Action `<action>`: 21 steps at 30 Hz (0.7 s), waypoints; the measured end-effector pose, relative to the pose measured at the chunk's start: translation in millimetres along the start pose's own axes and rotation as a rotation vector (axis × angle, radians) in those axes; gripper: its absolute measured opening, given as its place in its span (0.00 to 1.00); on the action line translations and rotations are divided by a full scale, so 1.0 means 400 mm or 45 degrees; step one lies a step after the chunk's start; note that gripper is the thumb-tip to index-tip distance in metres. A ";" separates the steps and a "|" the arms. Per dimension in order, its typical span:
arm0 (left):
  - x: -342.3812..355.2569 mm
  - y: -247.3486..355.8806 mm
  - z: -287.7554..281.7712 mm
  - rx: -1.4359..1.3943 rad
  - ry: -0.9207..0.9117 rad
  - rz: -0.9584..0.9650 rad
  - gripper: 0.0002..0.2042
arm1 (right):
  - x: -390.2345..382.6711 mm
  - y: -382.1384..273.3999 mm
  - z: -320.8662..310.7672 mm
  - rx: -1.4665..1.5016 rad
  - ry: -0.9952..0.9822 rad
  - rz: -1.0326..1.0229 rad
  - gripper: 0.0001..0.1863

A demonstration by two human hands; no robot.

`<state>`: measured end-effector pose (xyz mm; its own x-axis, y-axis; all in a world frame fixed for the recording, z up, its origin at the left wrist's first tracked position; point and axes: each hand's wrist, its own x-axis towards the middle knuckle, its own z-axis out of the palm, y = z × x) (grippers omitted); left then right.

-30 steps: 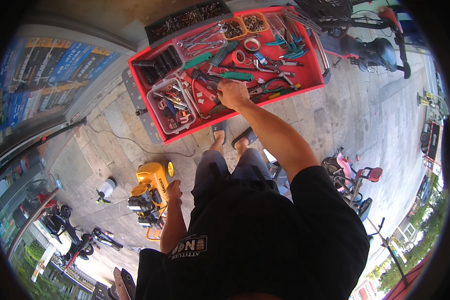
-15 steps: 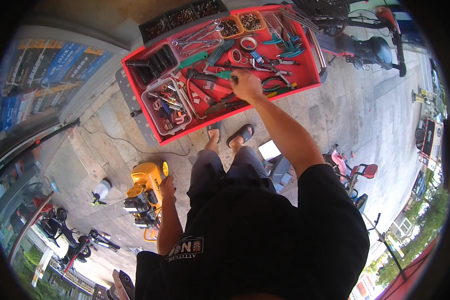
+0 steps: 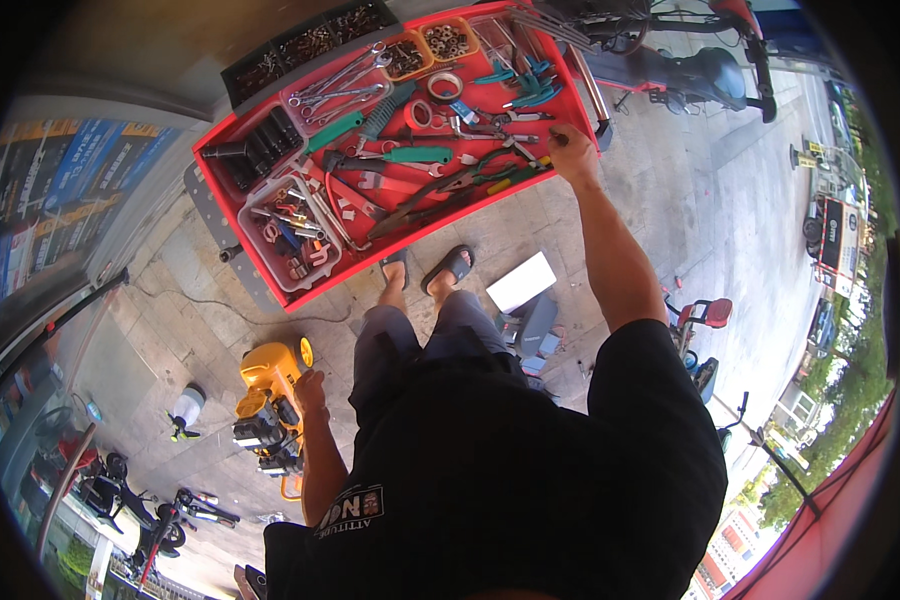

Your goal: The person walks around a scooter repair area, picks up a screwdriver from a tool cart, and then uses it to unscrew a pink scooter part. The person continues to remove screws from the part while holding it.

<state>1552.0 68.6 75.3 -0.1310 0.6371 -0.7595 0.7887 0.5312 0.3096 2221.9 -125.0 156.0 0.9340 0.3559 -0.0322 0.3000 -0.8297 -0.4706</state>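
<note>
My right hand (image 3: 574, 158) is over the right front corner of a red tool tray (image 3: 370, 243), its fingers curled downward. Whatever they may hold is too small to make out. Just left of it lie pliers with yellow-and-green handles (image 3: 515, 178). Farther left in the tray rests a green-handled tool (image 3: 417, 155), with wrenches (image 3: 342, 85), a roll of tape (image 3: 444, 86) and teal-handled tools (image 3: 535, 85) around it. My left hand (image 3: 311, 390) hangs low beside a yellow machine (image 3: 270, 370); its fingers are hard to see.
Small bins of nuts (image 3: 446, 40) and a black box of screws (image 3: 305, 45) sit at the tray's back. A clear bin of small tools (image 3: 292, 235) fills its left front. A scooter (image 3: 690, 75) stands right; a white panel (image 3: 523, 283) lies near my feet.
My right hand has moved right, from the green-handled tool in the tray's middle to the right front corner. The green-handled tool now lies uncovered. The view has shifted; my left hand stays low.
</note>
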 end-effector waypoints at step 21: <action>-0.083 0.055 0.025 -0.045 0.024 -0.164 0.21 | -0.002 -0.268 0.174 0.135 -0.392 -0.379 0.11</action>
<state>1579.8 53.6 101.9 -0.2410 0.5725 -0.7837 0.7428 0.6285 0.2307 2175.6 -6.5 145.0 0.7035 0.6977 -0.1350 0.5108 -0.6285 -0.5865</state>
